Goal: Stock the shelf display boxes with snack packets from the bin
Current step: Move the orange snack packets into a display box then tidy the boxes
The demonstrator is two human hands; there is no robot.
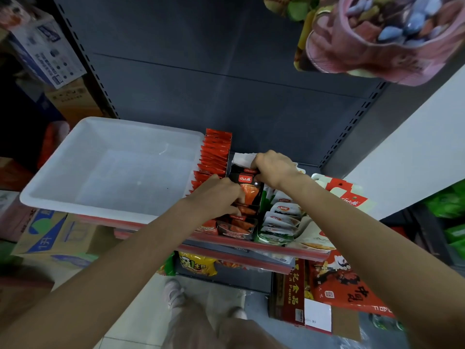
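Note:
A white plastic bin [63,197] sits on the left of the shelf, and I see no packets inside it. To its right stands a display box of red packets [214,157]. Beside that is a black display box holding black-and-orange snack packets [250,193]. My left hand [216,195] curls its fingers around the packets at the box's left side. My right hand [273,170] grips the tops of the packets at the back of the same box. White-and-green packets [281,217] fill the neighbouring box on the right.
The grey shelf back panel [226,84] rises behind. A red-and-white opened box flap [349,195] lies at the right. Hanging snack bags [377,36] are at top right. Cardboard cartons [50,233] stand below left. Red boxes [347,280] lean on the lower shelf.

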